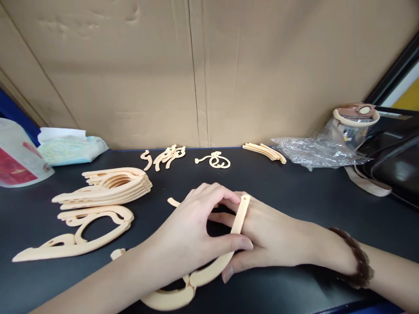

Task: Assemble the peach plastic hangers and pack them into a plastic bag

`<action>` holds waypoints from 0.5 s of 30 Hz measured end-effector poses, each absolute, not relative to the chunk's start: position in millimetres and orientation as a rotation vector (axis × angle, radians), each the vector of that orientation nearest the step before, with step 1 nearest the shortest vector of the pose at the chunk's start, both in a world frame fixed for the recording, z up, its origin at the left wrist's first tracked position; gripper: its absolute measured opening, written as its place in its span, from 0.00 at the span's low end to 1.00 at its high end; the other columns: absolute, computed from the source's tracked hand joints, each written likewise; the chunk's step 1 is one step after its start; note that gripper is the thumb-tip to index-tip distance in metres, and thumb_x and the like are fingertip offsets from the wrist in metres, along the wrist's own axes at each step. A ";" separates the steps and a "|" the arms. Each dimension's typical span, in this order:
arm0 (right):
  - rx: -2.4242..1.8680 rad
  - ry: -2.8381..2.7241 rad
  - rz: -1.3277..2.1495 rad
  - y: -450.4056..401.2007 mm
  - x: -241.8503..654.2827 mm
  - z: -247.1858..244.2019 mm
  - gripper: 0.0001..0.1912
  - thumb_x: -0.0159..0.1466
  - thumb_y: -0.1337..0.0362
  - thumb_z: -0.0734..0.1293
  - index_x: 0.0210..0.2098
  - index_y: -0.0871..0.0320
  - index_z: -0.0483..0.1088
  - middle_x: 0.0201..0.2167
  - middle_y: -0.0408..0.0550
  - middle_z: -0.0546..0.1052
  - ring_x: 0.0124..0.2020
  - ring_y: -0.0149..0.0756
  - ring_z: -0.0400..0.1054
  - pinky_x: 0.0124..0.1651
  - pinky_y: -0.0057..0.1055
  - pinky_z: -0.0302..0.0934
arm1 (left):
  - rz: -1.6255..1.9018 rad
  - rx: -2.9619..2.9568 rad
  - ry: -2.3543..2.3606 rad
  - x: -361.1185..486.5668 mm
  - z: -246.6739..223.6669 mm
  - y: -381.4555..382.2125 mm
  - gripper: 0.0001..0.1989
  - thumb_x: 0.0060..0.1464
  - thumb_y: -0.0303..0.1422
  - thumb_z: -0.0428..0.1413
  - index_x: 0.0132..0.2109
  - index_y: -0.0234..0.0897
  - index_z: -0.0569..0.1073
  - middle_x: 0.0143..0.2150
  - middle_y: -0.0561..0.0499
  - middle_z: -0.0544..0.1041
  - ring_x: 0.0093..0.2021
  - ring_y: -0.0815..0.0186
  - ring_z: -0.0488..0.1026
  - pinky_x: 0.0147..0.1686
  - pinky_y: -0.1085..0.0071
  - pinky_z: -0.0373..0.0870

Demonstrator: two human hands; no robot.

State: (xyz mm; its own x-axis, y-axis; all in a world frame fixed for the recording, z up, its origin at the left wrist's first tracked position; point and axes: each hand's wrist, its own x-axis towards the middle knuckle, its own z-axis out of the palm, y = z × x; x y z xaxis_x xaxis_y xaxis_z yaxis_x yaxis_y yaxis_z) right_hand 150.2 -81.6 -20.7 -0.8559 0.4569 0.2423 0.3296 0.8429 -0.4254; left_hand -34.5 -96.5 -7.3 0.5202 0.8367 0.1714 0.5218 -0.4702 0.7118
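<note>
My left hand (196, 224) and my right hand (275, 237) meet over the front middle of the table, both closed on a beige plastic folding hanger (214, 270). A flat arm of it with a small hole at its end slants up between my left thumb and fingers. My right thumb is beside the hanger's curved part, with the right fingers partly hidden behind the left hand. Beneath my left forearm, other parts of the hanger are covered. To the left lie a stack of folding hangers (139, 189) and a nearer folded hanger (85, 247).
Along the back lie several hook pieces (169, 156), a ring-shaped piece (220, 165) and curved strips (265, 152). A tissue pack (73, 150) and a plastic container (16, 157) stand left. Clear plastic wrap (304, 152), a cup (355, 126) and a black bag (396, 161) are right. Cardboard (131, 87) rises behind.
</note>
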 end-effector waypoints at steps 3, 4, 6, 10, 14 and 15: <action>-0.644 -2.694 0.278 -78.1 155.4 -26.6 0.23 0.65 0.49 0.63 0.50 0.61 0.69 0.51 0.53 0.72 0.54 0.45 0.64 0.58 0.40 0.53 | 0.698 2.297 1.058 -32.1 -9.5 -100.1 0.20 0.51 0.39 0.64 0.49 0.46 0.68 0.52 0.53 0.71 0.53 0.58 0.66 0.52 0.59 0.65; -0.671 -2.700 0.152 -76.8 157.4 -28.2 0.23 0.67 0.49 0.61 0.49 0.61 0.69 0.49 0.54 0.73 0.51 0.45 0.65 0.57 0.42 0.53 | 0.711 2.326 1.028 -31.5 -10.7 -101.0 0.18 0.54 0.37 0.61 0.50 0.46 0.67 0.54 0.53 0.70 0.54 0.59 0.66 0.54 0.60 0.64; -0.756 -2.700 -0.102 -75.0 160.9 -29.2 0.26 0.67 0.47 0.58 0.48 0.63 0.70 0.43 0.55 0.74 0.44 0.45 0.67 0.54 0.45 0.54 | 0.724 2.332 0.988 -31.0 -13.5 -102.5 0.16 0.58 0.31 0.57 0.52 0.47 0.65 0.55 0.55 0.69 0.54 0.63 0.67 0.54 0.63 0.64; -0.960 -2.697 -0.331 -75.8 165.3 -19.6 0.20 0.68 0.50 0.59 0.34 0.58 0.73 0.30 0.49 0.72 0.33 0.41 0.65 0.42 0.41 0.58 | 0.625 2.204 1.013 -31.6 -17.7 -103.8 0.24 0.57 0.23 0.52 0.57 0.53 0.61 0.50 0.59 0.70 0.43 0.68 0.72 0.40 0.70 0.70; -1.117 -2.794 -0.051 -76.7 172.4 -1.7 0.13 0.67 0.62 0.61 0.27 0.57 0.69 0.27 0.44 0.71 0.29 0.35 0.65 0.40 0.36 0.57 | 0.624 2.163 0.984 -33.1 -14.5 -105.5 0.25 0.58 0.25 0.50 0.58 0.56 0.60 0.50 0.59 0.69 0.41 0.68 0.71 0.37 0.71 0.70; -1.146 -2.808 0.039 -75.4 175.5 1.9 0.14 0.68 0.64 0.59 0.27 0.58 0.68 0.26 0.43 0.72 0.29 0.34 0.65 0.40 0.35 0.57 | 0.606 2.154 0.987 -33.4 -12.5 -106.3 0.24 0.59 0.25 0.50 0.58 0.56 0.60 0.50 0.58 0.69 0.42 0.68 0.71 0.38 0.71 0.70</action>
State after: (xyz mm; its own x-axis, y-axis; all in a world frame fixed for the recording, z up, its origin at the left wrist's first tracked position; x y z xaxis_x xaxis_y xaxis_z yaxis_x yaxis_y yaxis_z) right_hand 175.5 -75.4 1.9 -0.7095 0.6990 0.0900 0.6962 0.7150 -0.0648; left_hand -33.4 -106.3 -12.5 0.6038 0.7869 0.1271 0.4694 -0.4799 0.7412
